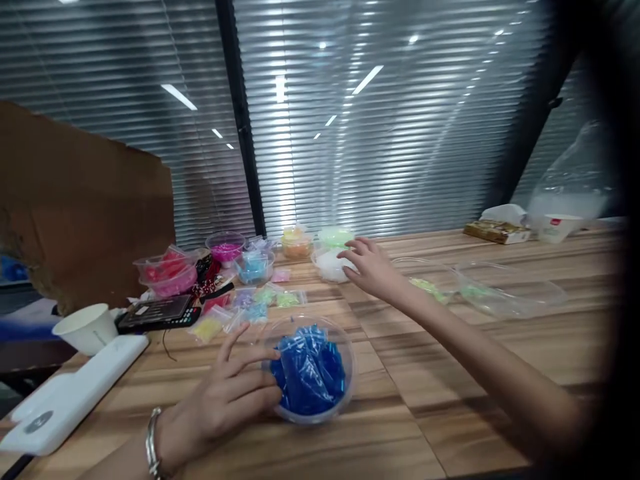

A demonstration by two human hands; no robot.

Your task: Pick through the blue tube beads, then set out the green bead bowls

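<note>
While the left hand [227,393] lay with fingers spread against the near side of a clear round tub [310,370], touching its wall but not closed around it, the tub stood on the wooden table [450,413] close to the person, packed with small blue bags. A metal bracelet [153,443] sat on that wrist. The right hand [370,267] reached well beyond, fingers loosely spread and gripping nothing, its fingertips on or just over a clear bowl of white pieces [330,265]; whether they touched could not be told.

Behind that bowl stood four more clear bowls: one with green contents [335,237], one with orange [296,245], one with light blue [254,267] and one with magenta [226,247]. A lidded clear box with red contents [167,272] sat further left. Between the bowls and the blue tub lay a scatter of small clear bags [260,303] in yellow, green, blue and pink, too blurred to count. To the right of the right forearm were two shallow clear trays [510,293], each with a few pale green bits inside.

At the left a white paper cup [89,327] stood beside a dark calculator-like device [157,313] and a long white device [65,397], cut off by the frame edge. A brown cardboard sheet [85,207] leaned behind them. Far right, a white cup [555,228], a brown packet [495,231] and a clear plastic bag [575,180] were soft and hard to make out, and a dark blur hid the right edge.
</note>
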